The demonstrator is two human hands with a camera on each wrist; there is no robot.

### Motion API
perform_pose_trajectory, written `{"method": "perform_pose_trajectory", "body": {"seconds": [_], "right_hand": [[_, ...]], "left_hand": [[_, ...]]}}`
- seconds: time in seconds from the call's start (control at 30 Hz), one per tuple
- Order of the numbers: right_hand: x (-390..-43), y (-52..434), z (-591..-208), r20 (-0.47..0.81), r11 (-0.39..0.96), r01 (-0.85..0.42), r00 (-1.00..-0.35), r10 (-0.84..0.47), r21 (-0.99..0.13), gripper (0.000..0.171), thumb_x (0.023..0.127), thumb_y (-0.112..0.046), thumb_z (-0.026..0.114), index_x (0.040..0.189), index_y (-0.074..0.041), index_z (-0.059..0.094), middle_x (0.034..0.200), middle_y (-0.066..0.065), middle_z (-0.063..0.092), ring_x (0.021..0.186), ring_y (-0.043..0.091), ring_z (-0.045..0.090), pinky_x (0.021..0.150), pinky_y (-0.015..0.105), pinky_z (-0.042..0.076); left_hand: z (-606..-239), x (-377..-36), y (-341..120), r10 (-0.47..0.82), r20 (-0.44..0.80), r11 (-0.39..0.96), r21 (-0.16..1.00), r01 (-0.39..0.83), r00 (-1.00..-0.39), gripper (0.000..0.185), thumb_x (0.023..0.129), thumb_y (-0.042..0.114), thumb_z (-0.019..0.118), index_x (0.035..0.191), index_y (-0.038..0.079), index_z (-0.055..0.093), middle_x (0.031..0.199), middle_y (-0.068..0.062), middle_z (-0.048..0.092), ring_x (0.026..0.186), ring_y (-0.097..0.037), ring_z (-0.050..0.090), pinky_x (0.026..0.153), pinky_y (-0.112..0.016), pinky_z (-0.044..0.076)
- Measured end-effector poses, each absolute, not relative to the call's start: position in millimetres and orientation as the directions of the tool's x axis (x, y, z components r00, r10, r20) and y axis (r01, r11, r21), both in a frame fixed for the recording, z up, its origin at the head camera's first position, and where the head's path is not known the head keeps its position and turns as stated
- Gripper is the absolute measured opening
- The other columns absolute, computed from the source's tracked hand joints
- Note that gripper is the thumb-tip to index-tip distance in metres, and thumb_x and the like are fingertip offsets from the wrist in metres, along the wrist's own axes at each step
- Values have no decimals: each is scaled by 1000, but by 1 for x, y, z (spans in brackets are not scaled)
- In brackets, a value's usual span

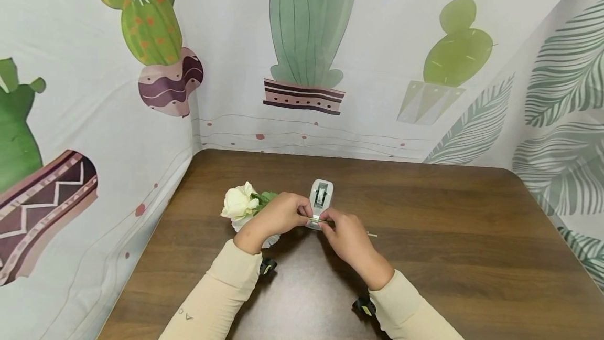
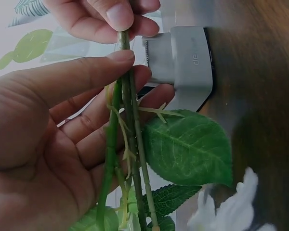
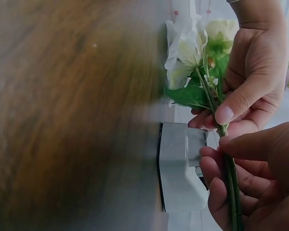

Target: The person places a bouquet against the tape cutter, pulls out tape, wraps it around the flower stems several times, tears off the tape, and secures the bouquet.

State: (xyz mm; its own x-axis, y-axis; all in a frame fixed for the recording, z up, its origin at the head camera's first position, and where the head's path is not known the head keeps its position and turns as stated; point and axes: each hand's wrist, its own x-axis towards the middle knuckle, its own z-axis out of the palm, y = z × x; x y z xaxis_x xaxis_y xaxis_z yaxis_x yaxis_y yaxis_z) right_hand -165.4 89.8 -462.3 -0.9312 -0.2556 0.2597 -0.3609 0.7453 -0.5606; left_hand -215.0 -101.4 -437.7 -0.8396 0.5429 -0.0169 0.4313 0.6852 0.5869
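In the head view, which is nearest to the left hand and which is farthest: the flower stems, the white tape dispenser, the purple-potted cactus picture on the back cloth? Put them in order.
1. Flower stems: pinched in the left hand, at its fingertips.
2. White tape dispenser: on the table, just right of and behind the hand.
3. Purple-potted cactus picture: high on the back cloth, up and to the left, clearly the farthest.

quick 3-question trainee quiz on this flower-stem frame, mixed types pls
1. True or false: the left hand and right hand both grip the green stems.
2. What stands on the table just behind the hands? A) scissors B) white tape dispenser C) vase
3. What colour are the flowers?

Key: 1 true; 2 B; 3 white/cream.
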Motion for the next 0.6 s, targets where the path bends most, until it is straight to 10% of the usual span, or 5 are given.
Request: {"method": "perform_pose_trajectory", "body": {"seconds": [0.6], "right_hand": [[-164,90,-466,314,759,-411,-907,-281,-505,13,88,-11,77,93,-15,66,95,1,73,85,17,69,75,36,55]], "left_hand": [[-435,-212,-100,564,-28,693,560,454,-825,7,90,18,72,84,16,74,76,9,68,69,-5,55,67,-23,46]]}}
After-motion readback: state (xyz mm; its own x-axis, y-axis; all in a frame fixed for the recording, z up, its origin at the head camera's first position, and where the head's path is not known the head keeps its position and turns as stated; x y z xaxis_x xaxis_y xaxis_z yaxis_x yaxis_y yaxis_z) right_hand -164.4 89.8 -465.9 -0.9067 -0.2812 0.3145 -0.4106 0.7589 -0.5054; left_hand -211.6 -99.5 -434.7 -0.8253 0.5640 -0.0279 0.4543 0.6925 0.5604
